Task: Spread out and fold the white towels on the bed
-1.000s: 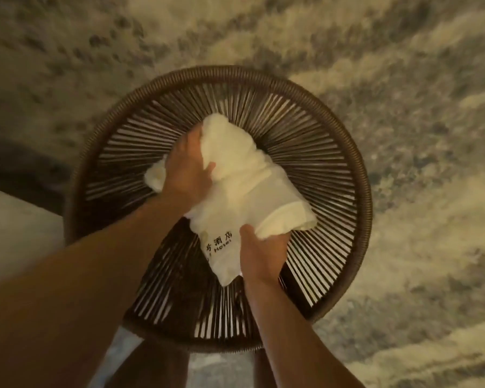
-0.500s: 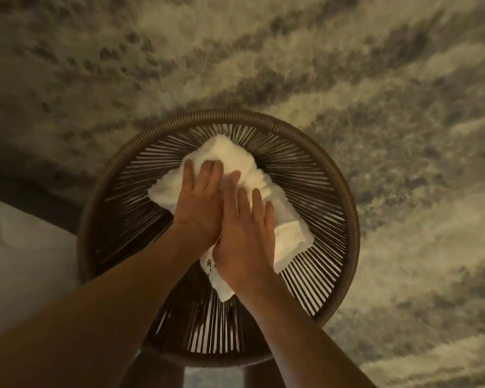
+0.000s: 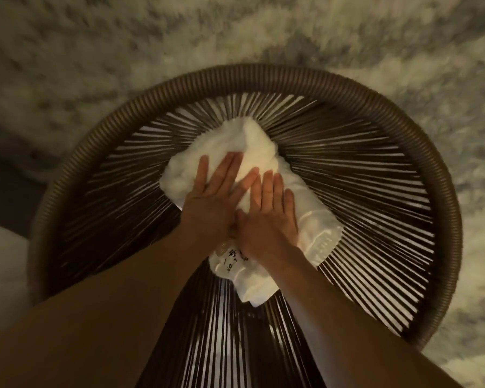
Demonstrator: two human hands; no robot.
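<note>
A folded white towel (image 3: 314, 219) with dark printed lettering near its lower end lies on the round dark woven seat (image 3: 375, 175). My left hand (image 3: 210, 200) lies flat on the towel's left half, fingers straight and pointing up. My right hand (image 3: 269, 217) presses flat beside it on the towel's middle, fingers straight, its thumb tucked against the left hand. Both forearms reach in from the bottom of the view and hide part of the towel's lower left.
The seat's thick brown rim (image 3: 437, 191) rings the radiating cords. A grey and cream patterned carpet (image 3: 403, 37) surrounds it. A pale surface edge (image 3: 0, 264) shows at the left.
One second ago both hands gripped the towel's ends. They have since flattened onto its top, and the view has moved closer over the seat.
</note>
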